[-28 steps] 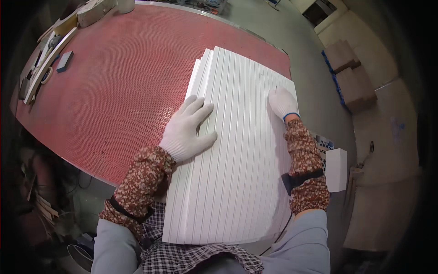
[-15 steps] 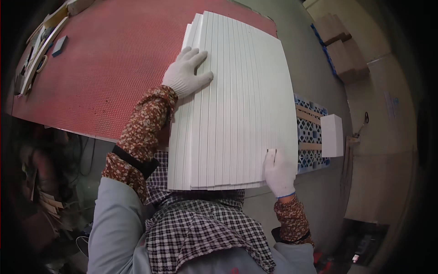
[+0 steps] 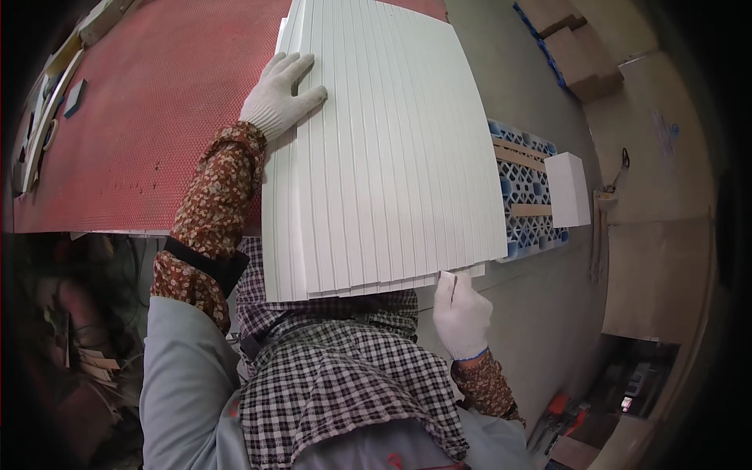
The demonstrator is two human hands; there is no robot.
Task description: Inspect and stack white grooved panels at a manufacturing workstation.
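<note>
A thick stack of white grooved sheets (image 3: 392,149) lies in front of me, fanned into overlapping strips, its near end reaching over the front of my checked apron (image 3: 345,392). My left hand (image 3: 278,94), in a white knit glove, rests with spread fingers along the stack's left side. At the near right corner my right hand (image 3: 462,317), gloved too, pinches the edge of a sheet between thumb and fingers. The fingertips partly hide the pinched edge.
Under the stack is a red textured tabletop (image 3: 157,141), with a small grey-blue block (image 3: 75,99) at its far left. Right of it, a blue-and-white pallet (image 3: 525,184) with wooden slats stands on the floor beside a white box (image 3: 567,189). Brown cartons (image 3: 580,63) stand farther off.
My right hand has moved from the stack's right side down to its near edge and now pinches there. My left hand stays on the left side. The whole view has shifted slightly.
</note>
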